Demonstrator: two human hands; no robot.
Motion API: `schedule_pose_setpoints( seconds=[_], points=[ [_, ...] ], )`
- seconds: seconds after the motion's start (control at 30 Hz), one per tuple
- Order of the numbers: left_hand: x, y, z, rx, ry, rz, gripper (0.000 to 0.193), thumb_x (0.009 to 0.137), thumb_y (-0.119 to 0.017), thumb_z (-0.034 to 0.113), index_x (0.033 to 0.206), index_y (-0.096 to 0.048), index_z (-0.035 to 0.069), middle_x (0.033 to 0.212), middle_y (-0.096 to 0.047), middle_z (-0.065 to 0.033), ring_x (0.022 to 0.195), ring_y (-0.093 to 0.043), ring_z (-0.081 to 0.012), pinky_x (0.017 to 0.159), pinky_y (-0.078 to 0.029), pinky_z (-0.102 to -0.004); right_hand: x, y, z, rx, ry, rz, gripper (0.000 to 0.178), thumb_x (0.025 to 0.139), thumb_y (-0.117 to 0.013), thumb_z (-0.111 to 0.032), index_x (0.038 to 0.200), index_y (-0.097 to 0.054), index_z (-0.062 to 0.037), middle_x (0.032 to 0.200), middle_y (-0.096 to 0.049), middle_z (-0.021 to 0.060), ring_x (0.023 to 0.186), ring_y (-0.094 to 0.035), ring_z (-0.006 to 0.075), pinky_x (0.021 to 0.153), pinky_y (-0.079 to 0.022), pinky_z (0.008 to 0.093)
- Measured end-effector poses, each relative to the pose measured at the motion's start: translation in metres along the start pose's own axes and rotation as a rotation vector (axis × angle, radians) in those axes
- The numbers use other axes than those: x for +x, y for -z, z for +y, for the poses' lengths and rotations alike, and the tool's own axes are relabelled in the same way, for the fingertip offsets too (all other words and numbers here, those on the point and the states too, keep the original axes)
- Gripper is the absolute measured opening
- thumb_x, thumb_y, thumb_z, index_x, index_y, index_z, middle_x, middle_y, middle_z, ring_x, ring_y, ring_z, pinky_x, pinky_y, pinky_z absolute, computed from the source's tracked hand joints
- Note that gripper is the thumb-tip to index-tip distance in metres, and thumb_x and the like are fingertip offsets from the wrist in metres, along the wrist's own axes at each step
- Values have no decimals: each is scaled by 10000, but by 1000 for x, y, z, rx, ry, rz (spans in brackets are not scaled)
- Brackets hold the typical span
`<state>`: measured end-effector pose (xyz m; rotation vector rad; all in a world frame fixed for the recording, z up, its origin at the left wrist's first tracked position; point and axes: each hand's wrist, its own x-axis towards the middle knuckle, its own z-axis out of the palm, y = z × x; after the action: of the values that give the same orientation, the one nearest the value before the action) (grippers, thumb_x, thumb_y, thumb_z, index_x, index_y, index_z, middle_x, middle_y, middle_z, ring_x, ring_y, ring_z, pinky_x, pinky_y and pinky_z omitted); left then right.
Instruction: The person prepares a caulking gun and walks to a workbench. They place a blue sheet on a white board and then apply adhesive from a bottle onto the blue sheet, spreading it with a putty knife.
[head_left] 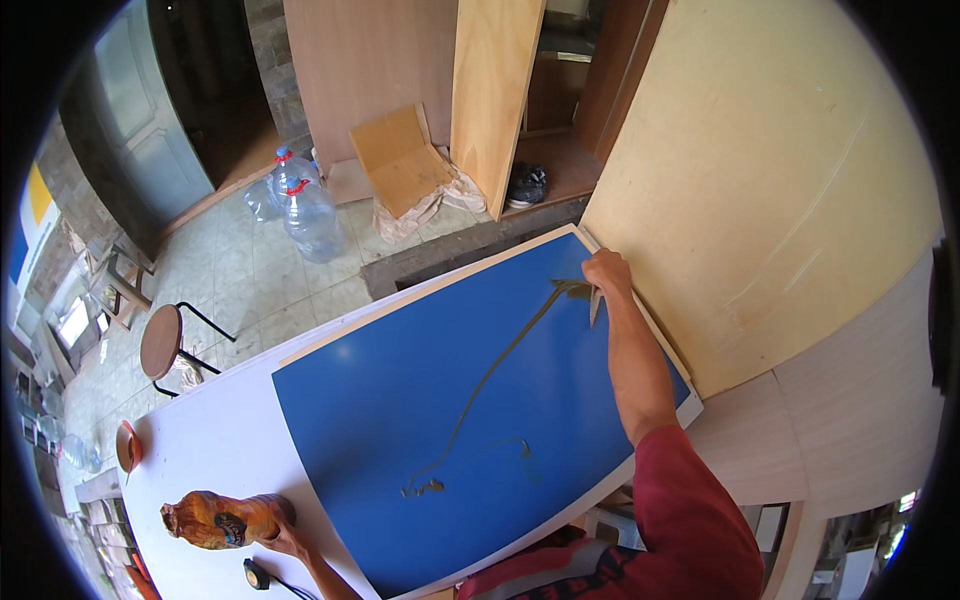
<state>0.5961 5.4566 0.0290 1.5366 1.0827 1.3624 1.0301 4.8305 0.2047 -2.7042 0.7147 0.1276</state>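
A blue sheet (440,400) lies on the white work table, with a light wooden board edge along its far side. A thin trail of brownish glue (480,385) winds across it and thickens at the far right corner. There my right hand (607,272) is closed round a thin, pale spreader (595,305), which touches the sheet beside the glue. At the lower left my left hand (287,535) grips the base of an orange-brown stained bottle (222,520). The bottle is tilted on its side above the white table (200,435), its ragged mouth pointing left.
A tape measure (257,574) and an orange-brown bowl (129,447) are on the table. Beyond stand a round stool (162,342) and large clear water bottles (312,225). A tall pale yellow panel (770,200) rises against the right edge. Bent cardboard (400,160) leans behind.
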Motion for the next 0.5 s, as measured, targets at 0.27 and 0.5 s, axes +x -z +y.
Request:
schedule_pose_setpoints(
  seconds=[0.27,0.5],
  points=[
    [10,16,-9,54,-14,30,862,741,-913,304,1387,-469,-54,1324,-571,-191,1180,-569,-307,1060,-472,-447,111,-32,-45,158,-206,117,413,905,-552,-305,1169,-725,-37,1232,-696,180,1123,-690,331,954,-557,415],
    [10,2,-10,67,-19,26,857,743,-912,299,1384,-469,-56,1325,-569,-192,1182,-567,-306,1062,-469,-447,186,-25,-82,230,-183,136,432,918,-567,-322,1208,-706,-33,1273,-676,193,1107,-698,346,922,-576,433]
  ],
)
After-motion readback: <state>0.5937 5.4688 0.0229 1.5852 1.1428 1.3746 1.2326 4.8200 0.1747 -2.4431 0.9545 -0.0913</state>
